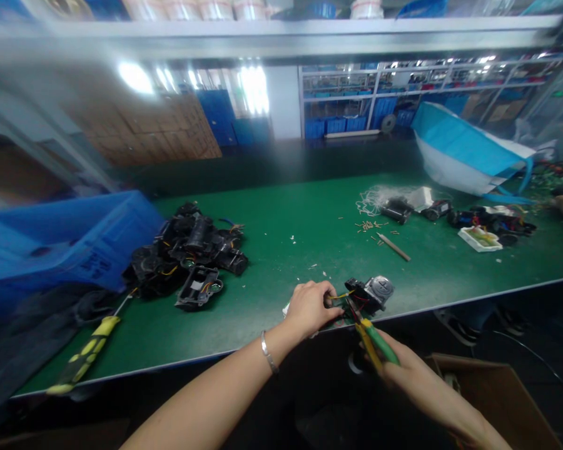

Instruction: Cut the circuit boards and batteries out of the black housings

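Holding, head view: right hand (396, 359) closed round green-yellow pliers (380, 342), tips at the wires (340, 296) by a black unit (368, 295). Left hand (312, 306) pinches a small wired part, mostly hidden. Unit sits just right of left hand, beyond right. Black parts pile (197, 240) and screwdriver (87, 353) well left of both hands.

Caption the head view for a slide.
Over a green workbench, the right hand holds pliers at a wired black device beside the left hand.
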A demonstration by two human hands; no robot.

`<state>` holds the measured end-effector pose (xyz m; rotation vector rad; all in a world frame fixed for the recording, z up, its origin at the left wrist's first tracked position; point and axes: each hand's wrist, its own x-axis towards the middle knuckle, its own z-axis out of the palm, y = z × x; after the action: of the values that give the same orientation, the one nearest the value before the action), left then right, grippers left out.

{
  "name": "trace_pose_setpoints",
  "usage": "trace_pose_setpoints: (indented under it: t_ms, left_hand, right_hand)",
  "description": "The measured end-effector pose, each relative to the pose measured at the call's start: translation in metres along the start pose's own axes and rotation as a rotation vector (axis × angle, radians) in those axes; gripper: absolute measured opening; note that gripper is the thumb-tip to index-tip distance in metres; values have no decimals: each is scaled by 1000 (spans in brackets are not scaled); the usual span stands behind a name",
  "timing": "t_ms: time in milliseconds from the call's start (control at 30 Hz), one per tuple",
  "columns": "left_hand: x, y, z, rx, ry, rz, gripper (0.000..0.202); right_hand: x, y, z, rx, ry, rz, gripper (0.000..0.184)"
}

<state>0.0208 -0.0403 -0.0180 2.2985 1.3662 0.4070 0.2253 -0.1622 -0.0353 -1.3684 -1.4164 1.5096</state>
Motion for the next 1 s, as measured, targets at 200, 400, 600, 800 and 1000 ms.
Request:
trace_pose_setpoints:
  t_ms: [200, 400, 600, 800, 1000]
  left_hand:
    - [-1, -1, 1, 17, 6, 13, 24]
    - [-1, -1, 1, 8, -2, 28, 23]
    - [-2, 0, 0, 0, -4, 18, 20]
    - [-3, -3, 1, -7, 7, 34, 22]
    - [-3, -2, 0, 0, 2, 32, 22]
  right_hand:
    - [4, -5, 3, -60, -23, -7, 75]
    - [4, -11, 4, -148, -5, -44, 71]
    - [7, -17, 5, -187, 21, -58, 72]
    - [10, -10, 5, -169, 45, -58, 70]
    - [12, -5, 5, -131, 36, -57, 66]
